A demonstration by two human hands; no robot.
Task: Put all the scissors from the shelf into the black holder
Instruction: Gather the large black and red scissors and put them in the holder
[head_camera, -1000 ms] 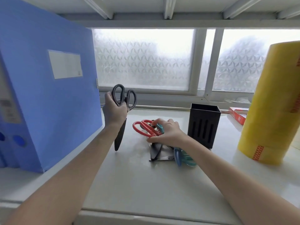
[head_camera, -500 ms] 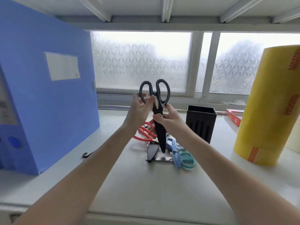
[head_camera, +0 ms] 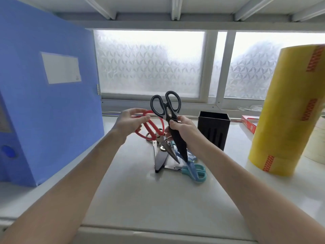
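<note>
My right hand (head_camera: 182,128) grips the black scissors (head_camera: 169,117) by the middle, handles up and sheathed blades pointing down. Beside it, my left hand (head_camera: 129,123) holds the red-handled scissors (head_camera: 154,128) by a handle loop, their steel blades slanting down to the right. Both pairs hang above a small pile on the white shelf (head_camera: 158,199): a black-sheathed pair (head_camera: 161,159) and blue and teal-handled scissors (head_camera: 194,169). The black holder (head_camera: 213,130) stands upright just right of my right hand, its top open.
A tall blue file box (head_camera: 51,103) stands at the left. A large stack of yellow tape rolls (head_camera: 288,110) rises at the right, with a red box (head_camera: 249,123) behind it. A frosted window closes off the back of the shelf.
The black scissors passed from my left hand to my right hand. My left hand then dropped to the pile and lifted the red-handled scissors.
</note>
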